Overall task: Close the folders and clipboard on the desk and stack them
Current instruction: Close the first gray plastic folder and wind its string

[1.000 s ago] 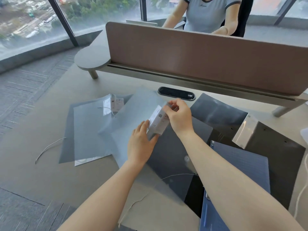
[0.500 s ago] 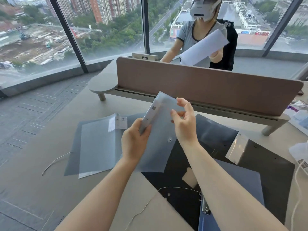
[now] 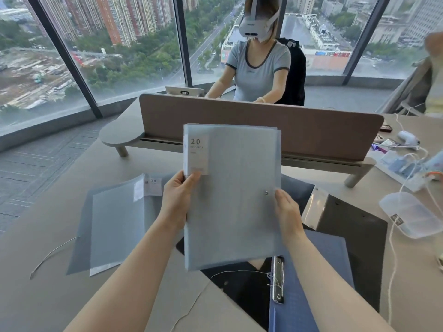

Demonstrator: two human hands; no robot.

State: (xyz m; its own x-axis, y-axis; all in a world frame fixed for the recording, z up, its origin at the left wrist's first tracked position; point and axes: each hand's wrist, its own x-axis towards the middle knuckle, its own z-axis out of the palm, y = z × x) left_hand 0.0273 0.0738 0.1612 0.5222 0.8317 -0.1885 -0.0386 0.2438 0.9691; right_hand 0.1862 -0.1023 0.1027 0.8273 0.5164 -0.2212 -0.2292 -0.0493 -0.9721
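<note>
Above the middle of the counter [image 3: 48, 295], a pale grey-blue folder [image 3: 237, 195] is held up closed, its long axis running near to far and its face turned toward the wearer. The left hand [image 3: 178, 202] pinches its left edge, fingers [image 3: 191, 179] curled over a white label, while the right hand [image 3: 286, 212] grips the right edge just below a small metal snap; both hands are closed on the folder, neither nearer than the other. On that label "20" reads clearly, with "POCKETS" beneath it; smaller print lower down is too fine to make out. Down to the left, lying flat and open on the counter, is a second grey folder [image 3: 115, 226] with a matching label showing "20". Directly under the held folder and to its right lie a black open folder [image 3: 354, 236] and a blue clipboard [image 3: 318, 271] with its metal clip [image 3: 278, 279] pointing near to far. I would judge the held folder ready to be laid down as a base for the stack, the others still needing closing. A loose cord [image 3: 51, 256] lies at the left.
</note>
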